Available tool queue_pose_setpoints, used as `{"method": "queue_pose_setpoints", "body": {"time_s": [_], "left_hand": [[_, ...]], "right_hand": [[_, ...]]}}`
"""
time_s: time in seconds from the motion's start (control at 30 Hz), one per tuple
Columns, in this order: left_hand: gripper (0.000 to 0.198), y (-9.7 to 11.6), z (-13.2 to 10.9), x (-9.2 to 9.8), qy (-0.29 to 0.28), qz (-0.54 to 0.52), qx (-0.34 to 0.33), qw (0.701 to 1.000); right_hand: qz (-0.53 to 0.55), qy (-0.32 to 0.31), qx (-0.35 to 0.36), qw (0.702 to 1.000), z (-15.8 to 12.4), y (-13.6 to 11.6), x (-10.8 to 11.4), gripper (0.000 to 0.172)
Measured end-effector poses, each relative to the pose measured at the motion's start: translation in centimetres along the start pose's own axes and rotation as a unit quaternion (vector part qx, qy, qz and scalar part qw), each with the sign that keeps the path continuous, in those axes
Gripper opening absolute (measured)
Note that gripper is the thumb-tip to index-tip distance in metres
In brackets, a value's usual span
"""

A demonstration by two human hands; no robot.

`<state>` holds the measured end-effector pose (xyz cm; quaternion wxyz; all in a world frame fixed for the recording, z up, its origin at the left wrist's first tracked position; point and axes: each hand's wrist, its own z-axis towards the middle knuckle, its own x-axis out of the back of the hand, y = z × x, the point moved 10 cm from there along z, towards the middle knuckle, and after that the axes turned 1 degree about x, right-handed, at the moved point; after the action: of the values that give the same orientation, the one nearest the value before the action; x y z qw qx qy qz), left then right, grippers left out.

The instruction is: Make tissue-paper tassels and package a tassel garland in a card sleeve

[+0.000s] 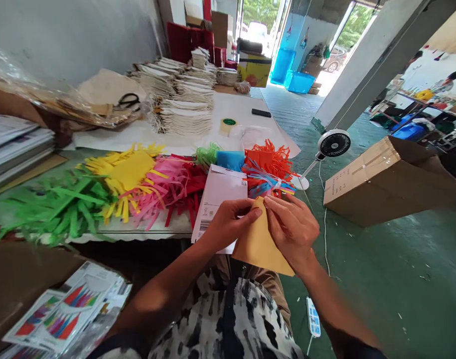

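Note:
Both hands pinch the top edge of a folded piece of orange-yellow paper (263,244), held above my lap at the table's front edge. My left hand (233,222) grips its upper left corner between thumb and fingers. At the upper right, my right hand (295,224) has its fingers closed on the same edge. Just behind my left hand lies a white printed packet (228,184) with a barcode. Around it are fringed paper bundles: red-orange (263,157), mixed blue and pink (268,182), blue (230,160), pink (168,174), yellow (134,169) and green (63,204).
Stacks of pale paper (185,109) stand at the back of the table, near black scissors (129,101), a tape roll (228,125) and a phone (261,113). To the right are a fan (334,143), a large carton (362,184) and a power strip (313,317) on the floor.

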<state>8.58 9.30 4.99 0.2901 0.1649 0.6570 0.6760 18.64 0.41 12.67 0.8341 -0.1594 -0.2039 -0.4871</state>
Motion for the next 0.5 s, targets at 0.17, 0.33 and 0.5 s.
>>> {"method": "queue_pose_setpoints", "body": {"time_s": [0.17, 0.33, 0.5], "left_hand": [[0.044, -2.8, -0.2, 1.7, -0.012, -0.1, 0.087, 0.991], [0.036, -2.5, 0.3, 5.1, 0.04, -0.058, 0.075, 0.995], [0.042, -0.2, 0.3, 4.9, -0.021, 0.004, 0.037, 0.999]], "right_hand": [[-0.026, -0.015, 0.038, 0.999, -0.4, -0.7, -1.9, 0.031], [0.016, 0.016, 0.049, 0.999, 0.7, -1.1, -2.7, 0.032], [-0.005, 0.018, 0.088, 0.996, 2.0, -1.6, -4.2, 0.03]]}}
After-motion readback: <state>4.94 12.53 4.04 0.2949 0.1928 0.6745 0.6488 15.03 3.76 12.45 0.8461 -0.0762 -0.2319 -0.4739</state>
